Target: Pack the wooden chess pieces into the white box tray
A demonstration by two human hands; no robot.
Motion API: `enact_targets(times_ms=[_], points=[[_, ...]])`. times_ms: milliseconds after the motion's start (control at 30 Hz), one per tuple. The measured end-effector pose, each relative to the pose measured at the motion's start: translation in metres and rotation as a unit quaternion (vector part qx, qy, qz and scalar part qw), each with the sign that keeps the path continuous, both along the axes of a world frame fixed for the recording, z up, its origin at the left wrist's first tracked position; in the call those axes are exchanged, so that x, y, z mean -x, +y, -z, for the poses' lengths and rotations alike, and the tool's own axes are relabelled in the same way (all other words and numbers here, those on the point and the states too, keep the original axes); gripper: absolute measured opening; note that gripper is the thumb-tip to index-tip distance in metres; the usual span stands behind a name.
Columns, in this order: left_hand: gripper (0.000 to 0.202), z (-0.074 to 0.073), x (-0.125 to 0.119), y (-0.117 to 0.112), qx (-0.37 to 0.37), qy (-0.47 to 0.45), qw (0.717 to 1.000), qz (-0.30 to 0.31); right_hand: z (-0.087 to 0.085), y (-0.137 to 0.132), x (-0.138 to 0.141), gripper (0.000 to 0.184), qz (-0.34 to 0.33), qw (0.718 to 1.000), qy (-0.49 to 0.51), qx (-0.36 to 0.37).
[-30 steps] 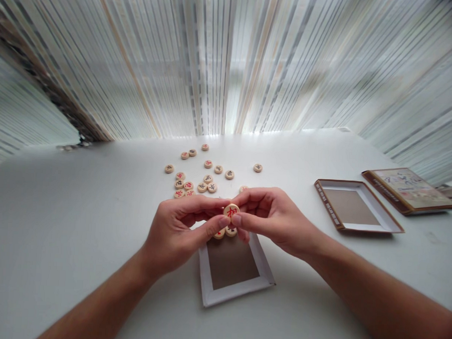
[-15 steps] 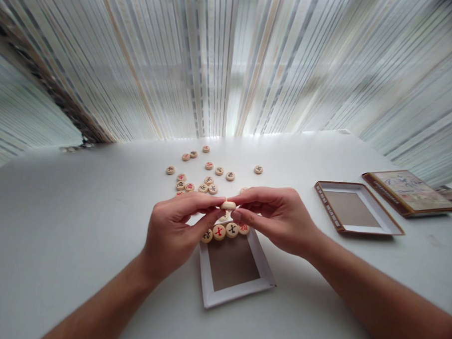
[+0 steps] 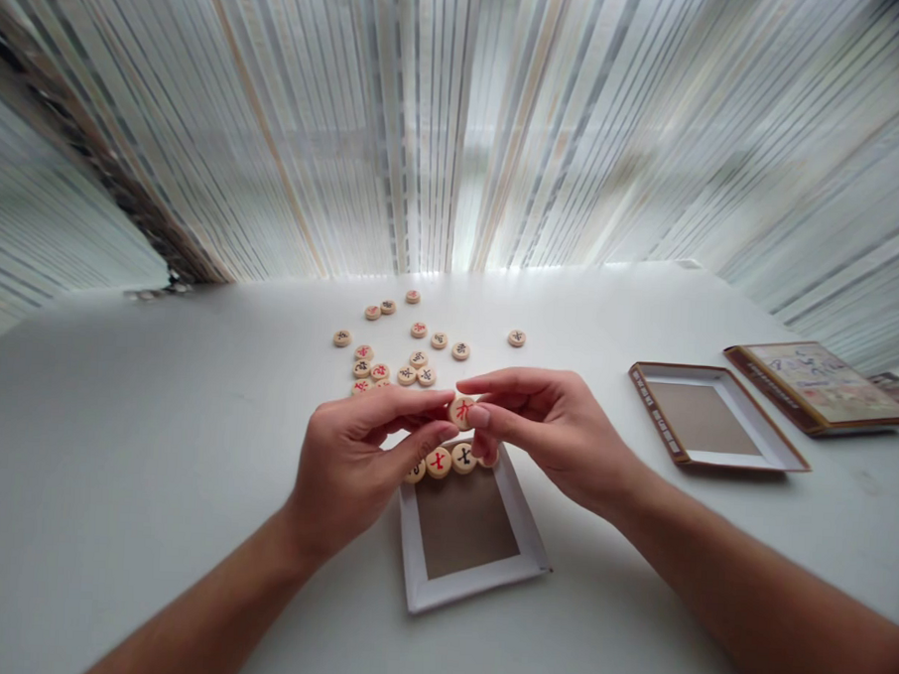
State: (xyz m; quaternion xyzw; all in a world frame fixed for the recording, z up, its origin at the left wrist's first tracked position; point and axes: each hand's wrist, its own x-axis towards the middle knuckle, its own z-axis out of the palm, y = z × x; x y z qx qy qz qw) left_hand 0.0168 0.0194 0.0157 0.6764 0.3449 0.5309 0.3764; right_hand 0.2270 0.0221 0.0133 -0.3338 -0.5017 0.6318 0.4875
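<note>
Left hand (image 3: 351, 452), right hand (image 3: 546, 426) both pinching piece (image 3: 459, 412), near box (image 3: 476, 583) far end. Likely light, stiff, smooth, sturdy; best held edgewise.

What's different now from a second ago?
The held disc was tipped edge-on between left hand and right hand, then turned to show a red-marked face again; no visible release. The tray, its row of discs and loose discs stayed put.
</note>
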Motion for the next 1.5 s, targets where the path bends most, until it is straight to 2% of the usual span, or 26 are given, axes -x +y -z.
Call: enact_targets(times_ms=[233,367,533,800,1067,1333,1500], points=[[0.033,-0.0044,-0.0029,0.0006,0.099,-0.062,0.993,0.011,-0.0026,0.0012,0.0013,0.035,-0.04,0.995,0.038,0.087],[0.034,-0.0046,-0.0045,0.0014,0.168,-0.103,0.978,0.06,-0.003,0.0002,0.0016,0.037,-0.037,0.993,0.04,0.1],[0.037,-0.0045,-0.0057,0.0031,0.212,-0.132,0.962,0.108,-0.002,0.0004,0.0015,0.027,-0.05,0.993,0.044,0.099],[0.032,-0.0057,-0.0046,0.0056,0.215,-0.135,0.964,0.08,-0.0036,-0.0008,-0.0007,0.029,-0.102,0.987,0.068,0.108],[0.03,-0.0048,-0.0055,0.0,0.171,-0.117,0.978,0.008,-0.0039,-0.0025,-0.0014,0.032,-0.092,0.985,0.08,0.121],[0.03,-0.0033,-0.0048,0.0011,0.169,-0.116,0.979,0.024,-0.0031,-0.0007,0.0,0.033,-0.08,0.99,0.052,0.106],[0.032,-0.004,-0.0064,-0.0001,0.16,-0.106,0.981,0.032,-0.0018,-0.0058,0.003,0.04,-0.035,0.995,0.042,0.079]])
